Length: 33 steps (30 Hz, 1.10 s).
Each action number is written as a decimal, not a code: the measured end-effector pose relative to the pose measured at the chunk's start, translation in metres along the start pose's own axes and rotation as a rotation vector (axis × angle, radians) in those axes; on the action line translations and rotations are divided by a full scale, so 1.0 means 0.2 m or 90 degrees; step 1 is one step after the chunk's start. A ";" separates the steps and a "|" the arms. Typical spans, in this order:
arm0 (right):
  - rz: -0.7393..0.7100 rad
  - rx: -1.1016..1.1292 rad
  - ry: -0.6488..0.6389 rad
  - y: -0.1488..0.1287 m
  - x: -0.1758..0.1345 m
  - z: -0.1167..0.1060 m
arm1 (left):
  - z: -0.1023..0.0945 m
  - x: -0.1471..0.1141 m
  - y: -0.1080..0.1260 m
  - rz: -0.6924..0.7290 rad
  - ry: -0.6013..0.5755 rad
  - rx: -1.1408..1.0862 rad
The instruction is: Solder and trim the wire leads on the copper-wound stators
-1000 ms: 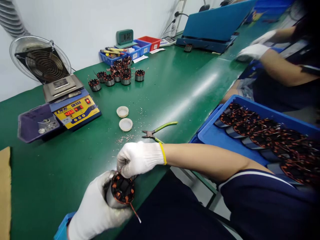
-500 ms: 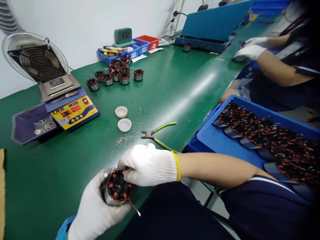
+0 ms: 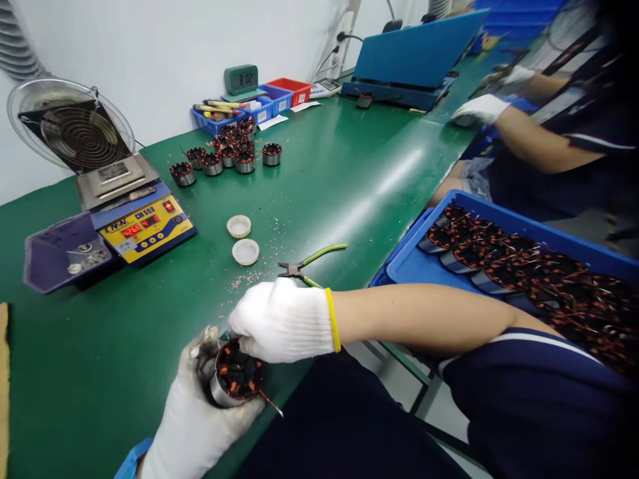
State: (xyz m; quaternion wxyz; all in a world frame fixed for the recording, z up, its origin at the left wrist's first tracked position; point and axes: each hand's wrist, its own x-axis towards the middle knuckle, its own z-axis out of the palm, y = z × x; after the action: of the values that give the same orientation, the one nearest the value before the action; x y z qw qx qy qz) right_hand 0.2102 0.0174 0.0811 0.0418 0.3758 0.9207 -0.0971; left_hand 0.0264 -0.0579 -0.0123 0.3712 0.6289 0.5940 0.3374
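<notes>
Low in the head view, my left hand (image 3: 197,406), in a white glove, is wrapped round a motor stator (image 3: 227,389) with a steel outer ring and copper windings. The stator is tilted with its open face toward me. One twisted copper lead (image 3: 272,402) with a silvery tip sticks out at its lower right. My right hand (image 3: 279,322), gloved in white with a yellow cuff, is closed at the stator's upper rim. Its fingertips are turned away, so what they pinch is hidden. Just beyond lie green-handled cutters (image 3: 294,269), jaws apart.
Two small white cups (image 3: 245,253) stand among wire clippings. At left is a yellow-and-blue solder pot (image 3: 150,229) beside a dark bin (image 3: 37,263). More stators (image 3: 244,161) sit at the back. A blue crate (image 3: 404,269) full of stators is at right, near a co-worker's gloved hand (image 3: 482,110).
My right hand has shifted slightly left and up along the stator's rim. The stator stays in my left hand, turned a little. The co-worker's hands have moved apart.
</notes>
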 end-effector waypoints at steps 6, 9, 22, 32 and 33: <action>0.035 0.002 -0.018 -0.04 0.01 -0.03 | 0.02 0.06 -0.01 0.031 -0.014 0.176; 0.054 0.087 -0.017 -0.01 0.03 -0.02 | 0.01 0.07 -0.02 0.033 -0.021 0.212; 0.180 0.633 0.051 0.08 0.15 0.30 | -0.08 0.07 0.13 -0.062 -0.097 0.025; 0.113 0.704 0.011 0.03 0.19 0.29 | -0.15 0.13 0.10 -0.152 0.018 -0.115; 0.126 0.704 0.018 0.03 0.19 0.30 | -0.14 0.14 0.11 -0.181 0.034 -0.117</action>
State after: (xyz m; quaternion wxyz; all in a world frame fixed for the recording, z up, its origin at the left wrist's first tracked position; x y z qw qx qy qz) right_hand 0.1883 0.0349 0.0162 -0.1645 0.4275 0.6937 -0.5558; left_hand 0.0162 -0.0277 0.0207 0.4552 0.4925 0.6536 0.3508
